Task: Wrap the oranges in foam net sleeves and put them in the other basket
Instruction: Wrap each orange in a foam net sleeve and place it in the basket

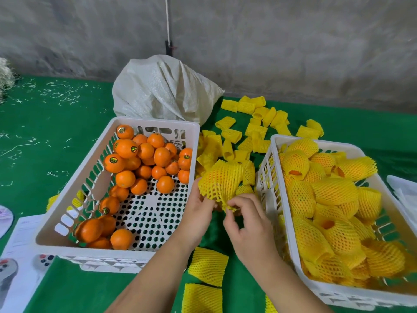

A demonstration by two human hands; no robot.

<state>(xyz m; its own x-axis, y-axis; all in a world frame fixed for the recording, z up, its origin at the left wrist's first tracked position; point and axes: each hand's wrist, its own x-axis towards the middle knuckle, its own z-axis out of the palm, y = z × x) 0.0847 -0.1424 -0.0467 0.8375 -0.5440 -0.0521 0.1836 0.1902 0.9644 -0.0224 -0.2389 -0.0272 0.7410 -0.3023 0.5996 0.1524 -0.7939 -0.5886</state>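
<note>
Yellow sleeve [222, 182] stretched between both hands: left hand [198, 213] grips its near edge, right hand [248, 219] pinches the netting.

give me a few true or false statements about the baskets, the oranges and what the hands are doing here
1. The left basket holds bare oranges. True.
2. Both hands hold one foam sleeve between the baskets. True: the left hand and the right hand pinch its near end.
3. The right basket is empty. False: it is piled with wrapped oranges.
4. The spare sleeves are stacked inside the left basket. False: they lie loose on the green cloth.
5. A white sack sits behind the left basket. True.
</note>
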